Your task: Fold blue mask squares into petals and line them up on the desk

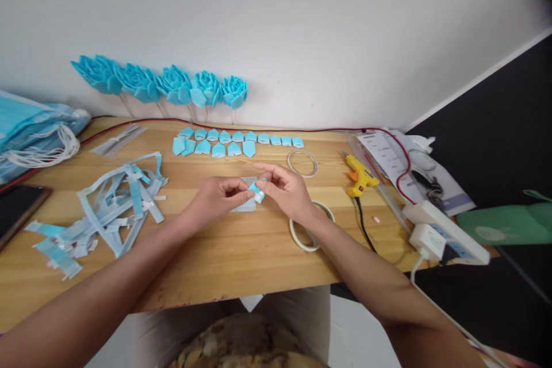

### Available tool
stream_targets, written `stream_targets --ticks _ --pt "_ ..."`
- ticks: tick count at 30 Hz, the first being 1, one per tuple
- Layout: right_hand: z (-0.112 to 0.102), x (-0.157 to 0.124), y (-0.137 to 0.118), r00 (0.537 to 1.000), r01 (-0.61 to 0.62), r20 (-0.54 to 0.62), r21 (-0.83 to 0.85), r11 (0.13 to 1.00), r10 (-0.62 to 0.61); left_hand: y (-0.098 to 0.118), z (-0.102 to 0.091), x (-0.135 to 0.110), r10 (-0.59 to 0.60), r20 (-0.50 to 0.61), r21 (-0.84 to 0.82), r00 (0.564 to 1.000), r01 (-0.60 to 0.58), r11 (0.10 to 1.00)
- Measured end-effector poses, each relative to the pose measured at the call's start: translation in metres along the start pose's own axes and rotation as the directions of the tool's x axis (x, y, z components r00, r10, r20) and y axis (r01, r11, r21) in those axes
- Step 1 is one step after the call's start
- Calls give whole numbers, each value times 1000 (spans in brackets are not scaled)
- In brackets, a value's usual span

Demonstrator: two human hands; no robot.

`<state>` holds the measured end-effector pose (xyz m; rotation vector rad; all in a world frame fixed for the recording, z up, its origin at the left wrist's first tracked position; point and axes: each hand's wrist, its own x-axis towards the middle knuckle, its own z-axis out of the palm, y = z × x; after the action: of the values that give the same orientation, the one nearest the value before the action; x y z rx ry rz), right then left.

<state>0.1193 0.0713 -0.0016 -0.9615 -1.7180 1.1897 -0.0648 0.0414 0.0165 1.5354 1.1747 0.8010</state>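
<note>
Between the fingertips of both hands is a small folded blue fabric piece [257, 193], apparently cut from a face mask. My left hand [222, 192] pinches its left side, and my right hand [282, 187] grips its right side with thumb and fingers. Under the hands lies a pale flat sheet [245, 206], partly covered. Beyond them, two rows of folded blue petals [218, 150] rest on the table. One tape roll [297, 236] sits partly beneath my right wrist; a thinner tape ring [302, 164] lies farther back.
Blue fabric flowers on sticks [173, 85] lean against the wall. Cut mask strips [129, 201] are heaped at left, near a phone [21, 210] and bagged masks [30, 126]. A yellow glue gun [361, 175], power strip [448, 233] and green pouch [504, 224] are at right.
</note>
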Motion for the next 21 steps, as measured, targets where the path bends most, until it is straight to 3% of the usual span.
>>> stream_targets --ticks 4,10,21 --pt "-4 2 -2 1000 -26 -15 50 998 27 1 0 0 -22 5 -26 1000 22 999" --pt "-7 4 -4 999 -31 25 146 989 28 -3 -6 1 -51 -100 -40 994 47 998" --pt "-3 3 4 995 10 99 6 1000 -10 2 -7 2 -23 -132 -11 991 21 1000"
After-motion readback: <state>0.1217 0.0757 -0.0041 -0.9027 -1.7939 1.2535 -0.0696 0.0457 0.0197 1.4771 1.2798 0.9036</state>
